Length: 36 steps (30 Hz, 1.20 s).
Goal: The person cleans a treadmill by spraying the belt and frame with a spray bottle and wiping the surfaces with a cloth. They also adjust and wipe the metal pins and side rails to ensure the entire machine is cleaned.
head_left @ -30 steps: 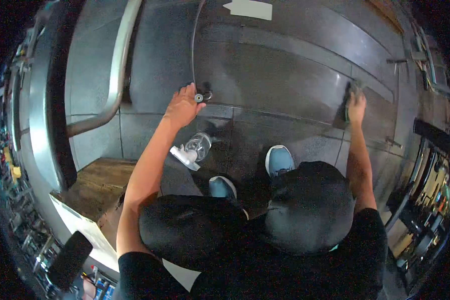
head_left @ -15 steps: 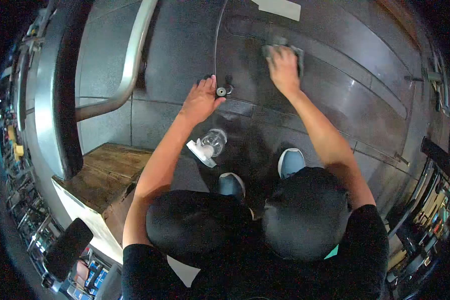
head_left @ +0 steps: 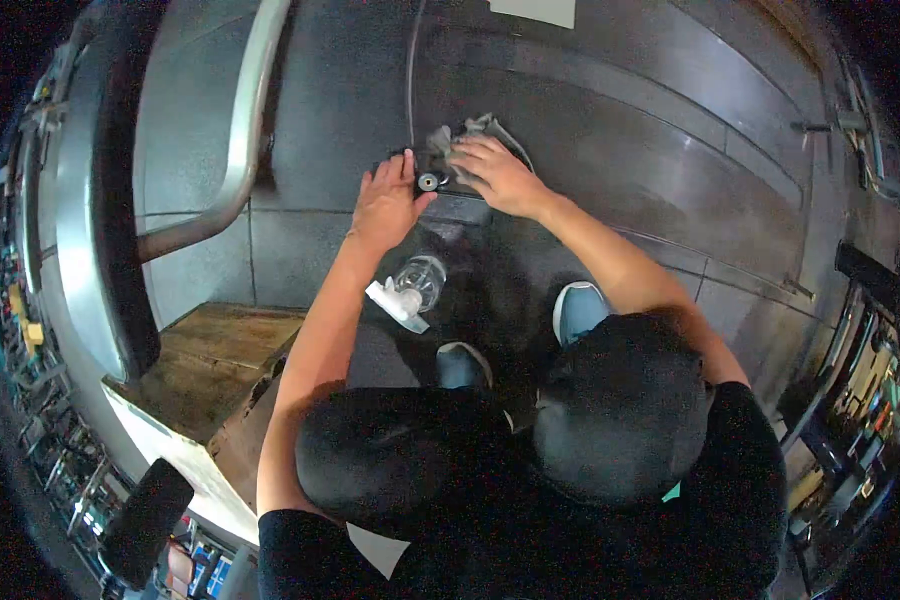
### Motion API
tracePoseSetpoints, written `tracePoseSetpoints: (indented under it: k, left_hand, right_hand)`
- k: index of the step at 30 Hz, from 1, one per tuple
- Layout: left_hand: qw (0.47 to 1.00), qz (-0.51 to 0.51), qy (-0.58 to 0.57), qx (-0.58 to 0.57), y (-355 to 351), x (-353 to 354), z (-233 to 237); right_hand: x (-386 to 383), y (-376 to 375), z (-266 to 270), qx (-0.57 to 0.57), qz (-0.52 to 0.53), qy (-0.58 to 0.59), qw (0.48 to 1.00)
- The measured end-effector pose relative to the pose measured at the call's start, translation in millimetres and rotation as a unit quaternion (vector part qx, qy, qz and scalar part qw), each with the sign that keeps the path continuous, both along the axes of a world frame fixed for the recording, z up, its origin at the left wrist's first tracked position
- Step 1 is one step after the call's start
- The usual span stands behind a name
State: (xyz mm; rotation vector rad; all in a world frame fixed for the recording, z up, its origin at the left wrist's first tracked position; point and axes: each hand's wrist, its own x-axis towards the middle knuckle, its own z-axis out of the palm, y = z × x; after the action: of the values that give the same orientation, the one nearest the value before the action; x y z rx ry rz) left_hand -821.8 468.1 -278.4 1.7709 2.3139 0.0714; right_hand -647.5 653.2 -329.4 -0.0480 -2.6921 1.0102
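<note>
My left hand (head_left: 383, 203) lies flat against a dark grey panel, its fingers stretched out. Just to the right of its thumb is a small round lock-like fitting (head_left: 428, 182), dark with a pale centre. On the other side of that fitting, my right hand (head_left: 502, 178) presses a crumpled grey cloth (head_left: 490, 127) onto the panel. The cloth is bunched under and beyond the fingers. Below my left hand, between it and my shoes, stands a clear spray bottle (head_left: 420, 280) with a white trigger head.
A bent metal tube (head_left: 245, 130) and a dark padded bar (head_left: 120, 200) rise on the left. Under them sits a wooden box (head_left: 215, 345). A pale sheet (head_left: 535, 10) lies at the top. My shoes (head_left: 580, 312) are near the bottle; cluttered shelves (head_left: 865, 400) line the right.
My right hand has swept the cloth leftward and slightly down, from the upper right to beside the lock-like fitting. My left hand stays by the fitting. The whole view has shifted a little.
</note>
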Motion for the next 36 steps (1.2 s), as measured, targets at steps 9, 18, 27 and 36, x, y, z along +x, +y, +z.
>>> tracePoseSetpoints:
  k: [9, 18, 27, 36]
  left_hand:
    - [0.996, -0.036, 0.061, -0.046, 6, 4, 2]
    - [0.992, -0.058, 0.105, -0.047, 8, 1, 7]
    - [0.998, -0.064, 0.01, -0.027, 13, -10, 12]
    - [0.989, -0.063, 0.039, -0.13, 26, -8, 20]
  right_hand:
    - [39, 87, -6, 0.137, -0.088, -0.018, 0.986]
    - [310, 221, -8, 0.161, -0.497, -0.055, 0.851]
    - [113, 125, -55, 0.267, -0.349, 0.029, 0.898]
    - [-12, -21, 0, 0.051, -0.106, -0.008, 0.993]
